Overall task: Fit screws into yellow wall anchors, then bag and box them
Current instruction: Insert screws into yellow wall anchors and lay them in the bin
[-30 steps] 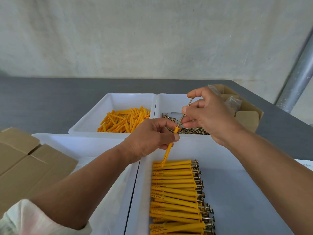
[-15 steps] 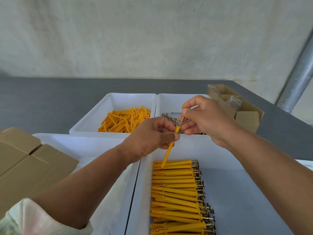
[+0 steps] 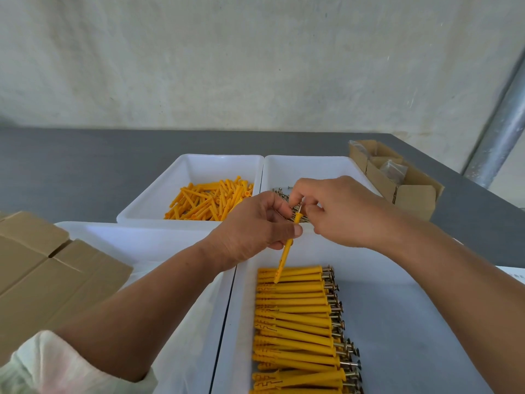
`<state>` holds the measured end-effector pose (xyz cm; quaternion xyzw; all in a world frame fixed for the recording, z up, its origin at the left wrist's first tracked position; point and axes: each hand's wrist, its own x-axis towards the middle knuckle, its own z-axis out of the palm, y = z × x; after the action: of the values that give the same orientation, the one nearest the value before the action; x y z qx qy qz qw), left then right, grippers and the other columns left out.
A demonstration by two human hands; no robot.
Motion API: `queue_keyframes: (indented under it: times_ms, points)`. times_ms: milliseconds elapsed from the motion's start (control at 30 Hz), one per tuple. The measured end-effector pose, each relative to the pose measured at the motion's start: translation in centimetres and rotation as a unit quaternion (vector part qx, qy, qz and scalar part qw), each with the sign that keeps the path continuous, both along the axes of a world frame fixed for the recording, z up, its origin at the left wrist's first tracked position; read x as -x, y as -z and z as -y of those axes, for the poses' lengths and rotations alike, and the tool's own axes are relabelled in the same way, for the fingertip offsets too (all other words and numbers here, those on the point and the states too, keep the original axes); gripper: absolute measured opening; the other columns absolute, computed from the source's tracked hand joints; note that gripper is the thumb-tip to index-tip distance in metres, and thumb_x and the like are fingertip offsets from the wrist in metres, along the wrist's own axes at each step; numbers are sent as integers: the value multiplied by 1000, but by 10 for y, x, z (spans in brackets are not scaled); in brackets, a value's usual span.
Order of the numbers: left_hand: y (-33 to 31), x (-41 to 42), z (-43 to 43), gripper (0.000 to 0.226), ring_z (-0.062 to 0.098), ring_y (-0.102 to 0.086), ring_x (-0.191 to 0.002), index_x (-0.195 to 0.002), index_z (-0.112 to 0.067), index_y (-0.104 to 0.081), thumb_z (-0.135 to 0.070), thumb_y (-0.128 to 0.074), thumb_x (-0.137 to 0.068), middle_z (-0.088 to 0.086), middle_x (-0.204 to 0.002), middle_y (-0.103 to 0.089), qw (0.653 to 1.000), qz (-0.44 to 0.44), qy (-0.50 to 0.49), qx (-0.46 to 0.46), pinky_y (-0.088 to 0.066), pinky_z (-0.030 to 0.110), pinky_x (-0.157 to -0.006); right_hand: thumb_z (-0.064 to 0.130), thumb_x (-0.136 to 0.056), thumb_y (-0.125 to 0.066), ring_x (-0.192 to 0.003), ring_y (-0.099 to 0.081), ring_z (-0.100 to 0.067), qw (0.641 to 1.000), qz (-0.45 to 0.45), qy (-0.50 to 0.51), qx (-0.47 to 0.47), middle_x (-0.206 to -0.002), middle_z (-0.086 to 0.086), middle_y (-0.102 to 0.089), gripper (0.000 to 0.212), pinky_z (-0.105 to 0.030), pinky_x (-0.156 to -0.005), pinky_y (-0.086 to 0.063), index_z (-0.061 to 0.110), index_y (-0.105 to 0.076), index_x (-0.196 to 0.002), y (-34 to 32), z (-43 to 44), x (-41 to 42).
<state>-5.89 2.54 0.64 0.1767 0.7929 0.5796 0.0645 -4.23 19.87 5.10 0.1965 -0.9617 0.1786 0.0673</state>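
My left hand point(image 3: 255, 226) pinches a yellow wall anchor point(image 3: 285, 253), tilted with its open end up. My right hand point(image 3: 338, 211) pinches a screw point(image 3: 299, 208) at that open end; only a short bit of the screw shows between my fingers. Below them, a row of anchors with screws fitted point(image 3: 298, 322) lies in the near white tray point(image 3: 412, 322). Loose yellow anchors point(image 3: 210, 199) fill the far left tray point(image 3: 159, 200). Loose screws point(image 3: 281, 193) lie in the far right tray point(image 3: 318, 169), mostly behind my hands.
A closed cardboard box point(image 3: 51, 277) sits at the left, over a white tray point(image 3: 136, 240). An open cardboard box point(image 3: 397, 177) holding clear bags stands at the far right on the grey table point(image 3: 71, 166). A metal pole point(image 3: 500, 132) rises at the right.
My right hand has come down toward the anchor, and the screw has gone deeper into it. My left hand has held the anchor still.
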Motion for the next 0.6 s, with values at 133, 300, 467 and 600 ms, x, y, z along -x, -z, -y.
queue_keyframes:
  times_ms: [133, 300, 467, 600]
  points:
    - [-1, -1, -1, 25, 14, -67, -69, -89, -13, -58, -11, -80, -78, 3, -70, -67, 1000, -7, 3, 21, -58, 27, -67, 20, -95, -50, -74, -53, -10, 991, -25, -28, -129, -89, 8, -58, 25, -27, -54, -37, 42, -54, -106, -3, -2, -6]
    - [-2, -3, -3, 27, 10, -66, -67, -98, -13, -60, -12, -79, -79, -1, -71, -70, 999, -8, 8, 45, -55, 22, -64, 29, -93, -59, -63, -44, -2, 983, -23, -25, -179, -68, 13, -46, 7, -24, -50, -26, 35, -59, -90, -8, -5, -10]
    - [-3, -4, -2, 19, 10, -68, -68, -98, -12, -63, -12, -75, -83, -1, -69, -69, 1000, 8, -8, 2, -56, 22, -65, 27, -93, -62, -66, -47, 0, 971, 76, -19, -225, -76, 14, -53, 7, -17, -50, -30, 30, -66, -98, -9, -4, -16]
    - [-5, -4, -1, 13, 13, -70, -70, -96, -12, -65, -9, -72, -85, 2, -73, -71, 1000, 11, -18, -23, -57, 23, -64, 22, -94, -61, -53, -53, -4, 957, 147, -14, -250, -73, 7, -60, 7, -8, -33, -29, 26, -66, -96, -7, 2, -19]
